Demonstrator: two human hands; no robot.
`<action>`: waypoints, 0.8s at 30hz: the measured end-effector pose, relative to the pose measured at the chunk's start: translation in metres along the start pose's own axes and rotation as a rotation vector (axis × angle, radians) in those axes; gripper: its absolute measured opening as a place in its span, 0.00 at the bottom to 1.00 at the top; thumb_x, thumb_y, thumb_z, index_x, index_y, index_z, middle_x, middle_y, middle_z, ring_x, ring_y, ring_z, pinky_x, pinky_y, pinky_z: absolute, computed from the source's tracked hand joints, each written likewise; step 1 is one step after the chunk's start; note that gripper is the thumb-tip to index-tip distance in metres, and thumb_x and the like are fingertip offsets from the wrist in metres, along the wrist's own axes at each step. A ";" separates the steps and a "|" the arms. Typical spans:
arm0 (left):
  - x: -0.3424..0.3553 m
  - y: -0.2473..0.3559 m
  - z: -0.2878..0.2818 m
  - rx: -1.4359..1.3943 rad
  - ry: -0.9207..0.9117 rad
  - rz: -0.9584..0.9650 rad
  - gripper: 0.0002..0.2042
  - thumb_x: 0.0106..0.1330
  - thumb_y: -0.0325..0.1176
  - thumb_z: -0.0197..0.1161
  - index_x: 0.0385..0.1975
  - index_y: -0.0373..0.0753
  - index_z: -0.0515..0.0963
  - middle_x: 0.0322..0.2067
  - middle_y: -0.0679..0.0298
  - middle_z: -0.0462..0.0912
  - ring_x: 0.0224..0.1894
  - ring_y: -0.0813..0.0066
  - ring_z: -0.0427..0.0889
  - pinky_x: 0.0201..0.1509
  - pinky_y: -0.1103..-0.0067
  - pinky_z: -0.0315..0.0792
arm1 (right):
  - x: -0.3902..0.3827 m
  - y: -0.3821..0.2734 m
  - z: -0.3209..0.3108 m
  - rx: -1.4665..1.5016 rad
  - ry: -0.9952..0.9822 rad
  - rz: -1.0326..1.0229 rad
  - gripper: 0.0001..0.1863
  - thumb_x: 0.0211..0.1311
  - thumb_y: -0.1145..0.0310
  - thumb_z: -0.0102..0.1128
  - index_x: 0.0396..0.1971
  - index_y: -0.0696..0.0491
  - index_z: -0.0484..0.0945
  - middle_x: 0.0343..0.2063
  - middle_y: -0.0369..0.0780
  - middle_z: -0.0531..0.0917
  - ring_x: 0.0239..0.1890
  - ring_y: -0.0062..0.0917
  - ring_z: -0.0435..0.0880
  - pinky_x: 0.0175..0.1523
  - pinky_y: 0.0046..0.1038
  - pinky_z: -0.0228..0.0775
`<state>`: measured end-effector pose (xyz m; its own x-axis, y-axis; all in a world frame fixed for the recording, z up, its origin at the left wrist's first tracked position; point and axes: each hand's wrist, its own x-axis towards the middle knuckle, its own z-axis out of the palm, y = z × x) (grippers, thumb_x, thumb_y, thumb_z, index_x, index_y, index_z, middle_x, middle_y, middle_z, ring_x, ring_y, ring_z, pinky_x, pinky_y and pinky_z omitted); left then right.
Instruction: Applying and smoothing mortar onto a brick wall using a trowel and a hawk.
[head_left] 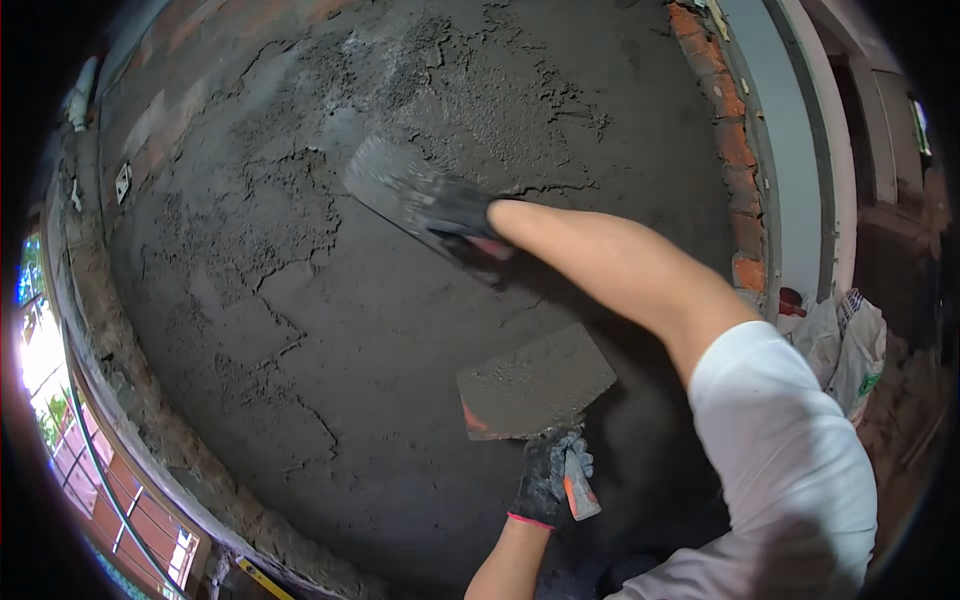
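Wet grey mortar covers most of the wall (370,330). My right hand (462,212), in a dark glove, grips a long plastering trowel (392,185) at the upper middle. Its blade lies slantwise at the wall, mortar-smeared and blurred by motion. Lower down, my left hand (545,478), in a dark glove with a pink cuff, is closed below a flat rectangular hawk (540,380). Mortar coats the hawk, and orange shows at one corner. A grey and orange handle (578,492) sticks out beside the left fingers; whether it belongs to the hawk cannot be told.
Exposed red bricks (735,145) edge the mortar at right, beside a pale door frame (790,130). White sacks (850,350) stand there. A socket box (123,184) sits in the wall at left. A barred window (100,460) and a yellow level (262,578) are at lower left.
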<state>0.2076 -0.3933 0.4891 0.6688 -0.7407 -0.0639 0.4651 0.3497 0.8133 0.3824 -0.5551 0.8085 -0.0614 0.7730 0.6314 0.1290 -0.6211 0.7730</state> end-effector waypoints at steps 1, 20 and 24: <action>-0.006 0.013 -0.022 -0.033 0.093 0.024 0.03 0.60 0.33 0.55 0.29 0.43 0.71 0.19 0.67 0.71 0.18 0.72 0.72 0.22 0.76 0.68 | 0.022 -0.033 -0.020 0.080 -0.624 0.135 0.10 0.41 0.65 0.57 0.23 0.54 0.80 0.22 0.44 0.81 0.25 0.38 0.81 0.33 0.37 0.73; -0.018 -0.018 -0.048 0.414 0.148 0.343 0.08 0.60 0.30 0.53 0.34 0.34 0.75 0.18 0.62 0.74 0.16 0.71 0.73 0.19 0.77 0.69 | -0.055 0.167 -0.152 0.638 -0.559 1.222 0.14 0.57 0.60 0.46 0.20 0.53 0.72 0.17 0.37 0.74 0.16 0.22 0.71 0.22 0.30 0.63; -0.060 -0.046 -0.092 0.118 0.301 0.207 0.09 0.59 0.31 0.54 0.36 0.34 0.74 0.18 0.64 0.72 0.17 0.72 0.72 0.19 0.77 0.70 | -0.126 0.154 -0.165 0.546 -0.446 1.070 0.19 0.62 0.58 0.46 0.17 0.55 0.73 0.13 0.35 0.76 0.14 0.22 0.73 0.22 0.31 0.63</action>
<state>0.1996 -0.3123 0.4020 0.8900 -0.4539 -0.0445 0.2447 0.3929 0.8864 0.2466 -0.7691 0.8583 0.6462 -0.0346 0.7624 0.3022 -0.9057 -0.2973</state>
